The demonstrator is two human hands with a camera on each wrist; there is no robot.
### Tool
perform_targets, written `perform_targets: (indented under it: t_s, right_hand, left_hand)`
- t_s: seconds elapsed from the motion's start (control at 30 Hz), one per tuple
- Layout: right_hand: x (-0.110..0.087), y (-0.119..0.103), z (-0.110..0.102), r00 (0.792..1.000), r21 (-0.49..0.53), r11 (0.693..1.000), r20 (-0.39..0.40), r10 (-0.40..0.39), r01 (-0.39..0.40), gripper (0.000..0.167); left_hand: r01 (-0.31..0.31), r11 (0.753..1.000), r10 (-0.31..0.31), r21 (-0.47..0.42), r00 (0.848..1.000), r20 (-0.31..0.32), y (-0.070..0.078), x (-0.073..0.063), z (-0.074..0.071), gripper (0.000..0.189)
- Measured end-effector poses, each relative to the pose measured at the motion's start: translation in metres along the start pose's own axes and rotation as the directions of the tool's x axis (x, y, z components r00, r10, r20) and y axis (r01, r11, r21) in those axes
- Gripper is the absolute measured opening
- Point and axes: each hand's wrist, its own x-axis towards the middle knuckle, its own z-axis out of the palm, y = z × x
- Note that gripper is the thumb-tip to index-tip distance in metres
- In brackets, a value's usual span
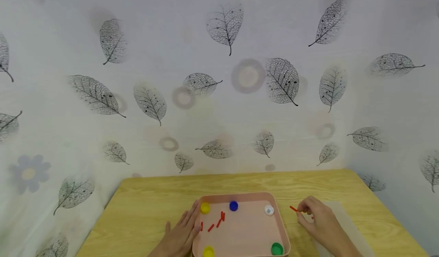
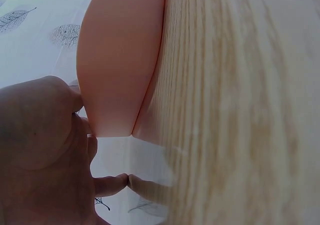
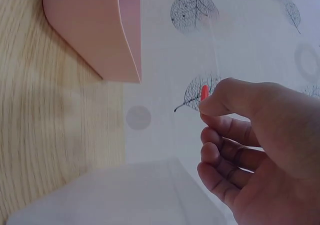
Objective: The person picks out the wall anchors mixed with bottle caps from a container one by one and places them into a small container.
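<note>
My right hand point(image 1: 322, 222) pinches a thin red stick point(image 1: 293, 208) between thumb and forefinger, to the right of a shallow pink tray point(image 1: 240, 195). In the right wrist view the tip of the stick point(image 3: 204, 91) pokes out past the thumb, and the other fingers are loosely curled. My left hand point(image 1: 180, 234) lies with straight fingers against the tray's left side. Several red sticks like it point(image 1: 210, 227) are scattered in the tray's left half. A bit of red point(image 1: 312, 217) shows below the right hand's fingers, mostly hidden.
Round caps stand around the inside of the tray: yellow point(image 1: 205, 208) and another yellow point(image 1: 208, 251) at left, blue point(image 1: 233, 206) at the back, white point(image 1: 269, 210) and green point(image 1: 277, 248) at right. A pale sheet point(image 1: 343, 215) lies under the right hand on the wooden table point(image 1: 151, 196).
</note>
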Motion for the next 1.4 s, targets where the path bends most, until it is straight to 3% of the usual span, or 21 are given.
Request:
perform_targets:
  t_s: [0.33, 0.73, 0.93, 1.17, 1.4]
  right_hand:
    - [-0.003, 0.020, -0.011, 1.000, -0.039, 0.999, -0.016, 0.010, -0.010, 0.035]
    - [-0.007, 0.040, -0.032, 0.978, -0.075, 0.984, 0.124, 0.168, -0.159, 0.020]
    - [-0.009, 0.045, -0.037, 0.975, -0.097, 0.980, 0.124, 0.184, -0.172, 0.023]
    - [-0.008, 0.048, -0.043, 0.955, -0.122, 0.968, 0.175, 0.238, -0.219, 0.018]
    - [-0.009, 0.051, -0.044, 0.960, -0.137, 0.970, 0.171, 0.222, -0.200, 0.019]
  left_hand:
    - [0.006, 1.000, -0.006, 0.006, 1.000, -0.006, 0.001, -0.002, -0.001, 0.065]
    - [-0.015, 1.000, 0.015, 0.003, 1.000, -0.017, 0.001, -0.002, 0.001, 0.065]
    - [-0.019, 1.000, 0.019, -0.003, 1.000, -0.013, 0.000, -0.002, 0.001, 0.065]
    - [-0.014, 1.000, 0.014, 0.009, 1.000, -0.010, -0.001, -0.001, 0.001, 0.065]
    - [-0.017, 1.000, 0.017, 0.001, 1.000, -0.012, 0.000, -0.001, 0.001, 0.065]
